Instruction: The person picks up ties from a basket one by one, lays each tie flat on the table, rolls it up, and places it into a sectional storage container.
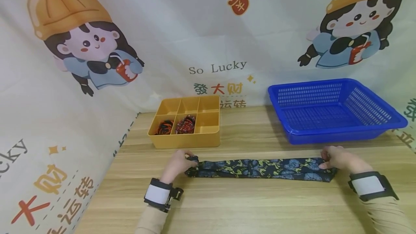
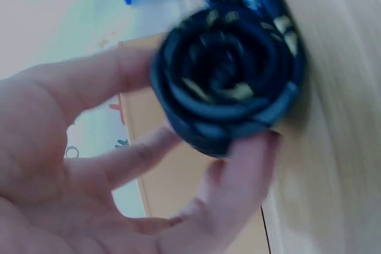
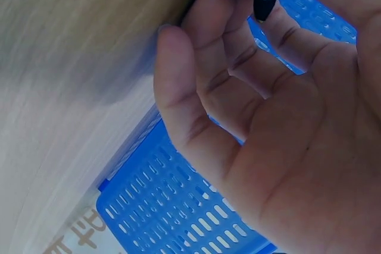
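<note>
**A:** What frames the scene?

**B:** A wooden table [image 1: 247,205] runs against a printed cartoon backdrop [image 1: 201,28]. A blue basket [image 1: 334,113] sits at the far right near the wall, a yellow divided tray [image 1: 186,122] at far centre-left, two of its front compartments holding rolled cloth. A gap of bare wood lies between tray and basket, and a broad open strip runs along the near edge in front of both forearms.

**A:** And the item being handled?

**B:** A dark patterned tie [image 1: 263,169] lies stretched flat across the table, just in front of tray and basket, its left end wound into a tight roll [image 2: 229,81].

**A:** The fingers?

**B:** The left hand [image 1: 177,163] pinches the roll, thumb on one side and fingertips [image 2: 253,159] curled round the other. The right hand [image 1: 338,158] holds the tie's other end; in the wrist view its fingers [image 3: 220,34] bend over the cloth edge, palm open toward the camera.

**A:** Pose?

**B:** Both hands rest low at the table, wrists banded, well apart, one at each end of the tie.
</note>
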### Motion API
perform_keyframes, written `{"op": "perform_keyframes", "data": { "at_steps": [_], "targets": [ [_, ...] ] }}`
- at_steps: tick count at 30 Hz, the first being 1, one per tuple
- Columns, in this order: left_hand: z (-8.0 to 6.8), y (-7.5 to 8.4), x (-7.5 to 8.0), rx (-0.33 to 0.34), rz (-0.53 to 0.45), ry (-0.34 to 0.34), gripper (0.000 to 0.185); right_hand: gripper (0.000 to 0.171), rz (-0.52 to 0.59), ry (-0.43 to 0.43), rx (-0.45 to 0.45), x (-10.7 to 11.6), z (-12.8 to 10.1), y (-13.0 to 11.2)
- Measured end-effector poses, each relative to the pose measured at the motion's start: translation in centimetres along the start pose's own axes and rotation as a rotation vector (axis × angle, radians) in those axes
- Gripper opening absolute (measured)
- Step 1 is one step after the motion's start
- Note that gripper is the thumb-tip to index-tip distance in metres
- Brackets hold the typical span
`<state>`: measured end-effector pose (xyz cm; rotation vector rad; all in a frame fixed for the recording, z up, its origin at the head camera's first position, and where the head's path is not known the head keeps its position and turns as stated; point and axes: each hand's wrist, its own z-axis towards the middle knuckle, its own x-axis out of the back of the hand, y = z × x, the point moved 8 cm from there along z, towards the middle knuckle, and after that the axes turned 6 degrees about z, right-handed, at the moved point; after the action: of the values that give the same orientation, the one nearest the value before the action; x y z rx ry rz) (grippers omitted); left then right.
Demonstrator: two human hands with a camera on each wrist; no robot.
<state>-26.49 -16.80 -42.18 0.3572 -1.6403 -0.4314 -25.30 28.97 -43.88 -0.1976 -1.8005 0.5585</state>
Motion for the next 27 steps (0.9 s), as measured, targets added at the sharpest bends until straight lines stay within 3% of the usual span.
{"op": "perform_keyframes", "data": {
  "at_steps": [3, 10, 13, 15, 18, 21, 23, 25, 27],
  "targets": [
    [-0.2, 0.9, -0.1, -0.028, 0.062, 0.076, 0.029, 0.036, 0.005, -0.002, -0.006, 0.0, -0.1, 0.0],
    [-1.2, 4.7, -1.3, -0.187, 0.354, 0.321, 0.031, 0.036, 0.004, 0.007, 0.0, 0.2, -0.2, 0.1],
    [-1.6, 5.5, -1.3, -0.219, 0.413, 0.386, 0.029, 0.036, -0.002, 0.011, 0.003, 0.3, -0.2, 0.1],
    [-1.6, 5.7, -1.3, -0.242, 0.417, 0.377, 0.021, 0.035, -0.003, 0.006, 0.002, 0.2, -0.2, 0.1],
    [-1.2, 5.2, -1.4, -0.248, 0.355, 0.27, 0.016, 0.035, -0.007, 0.002, 0.004, 0.1, -0.2, 0.2],
    [-0.8, 4.0, -1.8, -0.166, 0.217, 0.112, 0.036, 0.034, -0.006, 0.004, 0.005, 0.1, -0.3, 0.2],
    [-0.6, 3.0, -2.0, -0.087, 0.123, 0.046, 0.049, 0.034, -0.004, 0.007, 0.007, 0.1, -0.3, 0.1],
    [-0.6, 2.5, -2.2, -0.037, 0.06, 0.029, 0.055, 0.034, -0.004, 0.005, 0.002, 0.0, -0.4, 0.1],
    [-0.6, 2.5, -2.3, -0.04, 0.039, 0.058, 0.05, 0.035, -0.024, 0.014, -0.014, 0.1, -0.4, -0.1]
  ]
}}
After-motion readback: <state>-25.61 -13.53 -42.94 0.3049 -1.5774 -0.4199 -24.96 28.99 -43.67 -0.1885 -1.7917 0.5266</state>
